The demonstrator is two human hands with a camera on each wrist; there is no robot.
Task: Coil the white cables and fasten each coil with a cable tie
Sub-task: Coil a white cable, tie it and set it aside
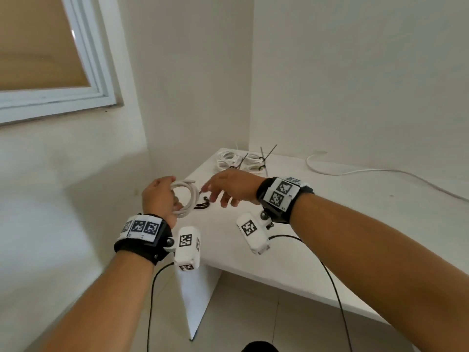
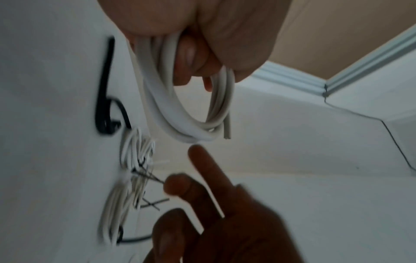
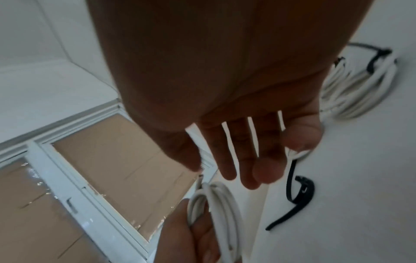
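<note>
My left hand (image 1: 162, 196) grips a coiled white cable (image 1: 186, 199) at the table's left corner; in the left wrist view the coil (image 2: 180, 106) hangs from the curled fingers (image 2: 186, 53). My right hand (image 1: 225, 188) hovers just right of the coil with fingers spread and holds nothing; the straight fingers (image 3: 247, 160) show in the right wrist view above the coil (image 3: 216, 204). A black cable tie (image 1: 202, 205) lies curled on the table below the right hand, the same tie (image 3: 297, 194) lying beside the fingers.
Several tied white coils (image 1: 237, 160) with black tie tails lie at the table's (image 1: 330, 224) far corner. A loose white cable (image 1: 355, 171) runs along the back right. Walls close in the table at left and behind; a window frame (image 1: 96, 72) is upper left.
</note>
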